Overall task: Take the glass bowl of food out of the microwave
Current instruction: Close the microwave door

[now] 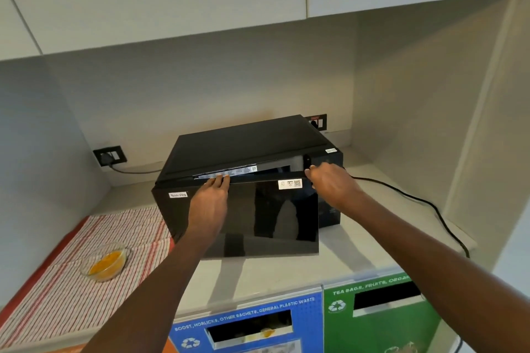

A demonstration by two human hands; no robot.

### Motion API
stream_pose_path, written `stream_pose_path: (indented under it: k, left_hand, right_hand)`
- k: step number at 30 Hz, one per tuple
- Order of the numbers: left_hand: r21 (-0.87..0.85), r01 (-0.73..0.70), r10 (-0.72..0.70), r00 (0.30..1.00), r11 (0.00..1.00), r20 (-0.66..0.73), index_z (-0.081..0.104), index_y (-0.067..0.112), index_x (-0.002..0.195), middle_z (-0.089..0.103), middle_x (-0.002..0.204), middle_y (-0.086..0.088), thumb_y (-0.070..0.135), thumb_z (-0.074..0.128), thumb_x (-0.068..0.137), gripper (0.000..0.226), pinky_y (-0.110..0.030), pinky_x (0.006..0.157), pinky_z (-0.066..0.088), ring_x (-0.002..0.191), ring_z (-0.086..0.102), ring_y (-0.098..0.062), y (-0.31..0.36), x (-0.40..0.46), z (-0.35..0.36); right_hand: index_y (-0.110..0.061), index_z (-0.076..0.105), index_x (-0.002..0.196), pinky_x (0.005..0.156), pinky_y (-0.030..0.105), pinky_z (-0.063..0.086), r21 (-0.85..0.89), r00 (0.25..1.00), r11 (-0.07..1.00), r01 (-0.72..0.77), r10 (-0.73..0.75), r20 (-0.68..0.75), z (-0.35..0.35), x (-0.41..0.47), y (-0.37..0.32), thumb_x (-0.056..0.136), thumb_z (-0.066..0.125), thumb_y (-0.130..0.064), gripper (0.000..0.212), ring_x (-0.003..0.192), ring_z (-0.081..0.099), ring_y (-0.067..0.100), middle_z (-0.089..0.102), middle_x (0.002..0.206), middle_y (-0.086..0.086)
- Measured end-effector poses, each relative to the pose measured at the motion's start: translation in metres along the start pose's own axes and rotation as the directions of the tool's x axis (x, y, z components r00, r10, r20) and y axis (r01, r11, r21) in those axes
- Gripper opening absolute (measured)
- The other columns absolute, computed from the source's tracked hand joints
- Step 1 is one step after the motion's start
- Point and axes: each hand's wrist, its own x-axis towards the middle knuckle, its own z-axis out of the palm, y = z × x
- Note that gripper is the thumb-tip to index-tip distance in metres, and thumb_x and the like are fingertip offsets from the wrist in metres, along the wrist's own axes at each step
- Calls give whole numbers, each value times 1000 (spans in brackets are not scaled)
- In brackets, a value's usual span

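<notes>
Closure step, probably: easing microwave door shut evenly, left hand fingers lying straight on its top edge, right hand fingers pinching its corner, glass bowl sitting out near table's left edge.

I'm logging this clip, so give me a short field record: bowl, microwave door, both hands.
bowl: glass bowl of yellow food, on the striped cloth, left of the microwave
opening: door ajar, its right side swung out
left: left hand rests fingers on the door's top edge
right: right hand holds the door's upper right corner
task: bowl already out
</notes>
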Motion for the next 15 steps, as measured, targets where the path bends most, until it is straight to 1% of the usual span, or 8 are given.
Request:
stream_pose_path:
  k: [2, 4, 8, 10, 12, 15]
  left_hand:
    - [26, 5, -6, 1000, 1000, 28, 42, 13, 144, 55, 143, -8, 10, 67, 86, 64, -35, 101, 48, 130, 54, -24, 3, 5, -1]
    - [29, 13, -15, 998, 999, 57, 40, 12, 145, 55, 144, -9, 12, 65, 88, 62, -36, 102, 48, 130, 54, -25, 4, 8, -1]
    - [30, 29, -31, 996, 999, 84, 38, 11, 145, 53, 145, -11, 13, 63, 89, 61, -36, 102, 48, 130, 53, -27, 7, 15, 2]
    - [23, 43, -45, 995, 999, 84, 39, 10, 144, 54, 143, -11, 13, 61, 90, 58, -37, 99, 50, 128, 55, -27, 8, 18, 3]
    - [13, 56, -57, 995, 998, 78, 39, 10, 144, 53, 144, -12, 14, 61, 91, 58, -37, 100, 49, 129, 54, -27, 9, 20, 5]
    - [2, 63, -63, 995, 998, 73, 31, 10, 148, 44, 151, -11, 14, 60, 92, 63, -37, 108, 42, 139, 43, -27, 10, 23, 12]
  right_hand:
    - [-4, 60, 117, 69, 35, 53, -26, 996, 1000, 4, -6, -84, 8, 0, -1, 93, 59, -12, 26, 88, 70, 30, 68, 105, 15]
    - [-5, 61, 118, 71, 36, 56, -45, 992, 999, -3, -3, -127, 15, 4, -1, 93, 59, -16, 27, 90, 70, 28, 69, 108, 14]
    - [-3, 60, 122, 81, 36, 59, -57, 989, 998, -15, 7, -147, 29, 19, 2, 93, 60, -19, 33, 101, 68, 27, 67, 115, 16]
    - [-1, 56, 128, 88, 39, 57, -62, 989, 998, -22, 12, -151, 38, 26, 3, 94, 58, -19, 39, 112, 64, 29, 64, 125, 19]
    - [-1, 51, 134, 95, 40, 54, -54, 987, 998, -33, 24, -157, 45, 33, 5, 94, 58, -19, 44, 121, 59, 30, 60, 132, 21]
    - [0, 42, 142, 108, 39, 42, -44, 984, 998, -36, 28, -175, 54, 42, 8, 95, 58, -16, 52, 135, 47, 31, 50, 144, 21]
